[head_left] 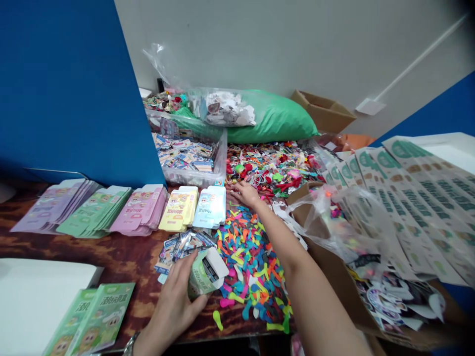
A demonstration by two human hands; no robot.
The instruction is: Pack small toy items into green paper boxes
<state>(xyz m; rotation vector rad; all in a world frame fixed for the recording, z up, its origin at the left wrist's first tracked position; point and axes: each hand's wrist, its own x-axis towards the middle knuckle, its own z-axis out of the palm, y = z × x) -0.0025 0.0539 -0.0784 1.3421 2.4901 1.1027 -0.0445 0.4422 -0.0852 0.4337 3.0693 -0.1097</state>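
Note:
My left hand (178, 291) is wrapped round a small green carton (202, 277). The carton's white flaps stand raised, and dark printed cards show inside it. My right hand (245, 194) reaches forward to the near left edge of a heap of colourful hair ties and trinkets (274, 165); its fingers are stretched out and apart, with nothing visible in them. Under my right forearm spreads a pile of bright balloons (248, 262). Just beyond the carton lie several small printed packets (185, 244).
Flat carton stacks in purple (55, 205), green (96, 210), pink (139, 210), yellow (179, 207) and blue (210, 206) line the left. Behind them stands a clear bin (220, 158) of cards. A cardboard box (326, 262) and printed sheets (415, 198) flank the right; green boxes (102, 316) lie front left.

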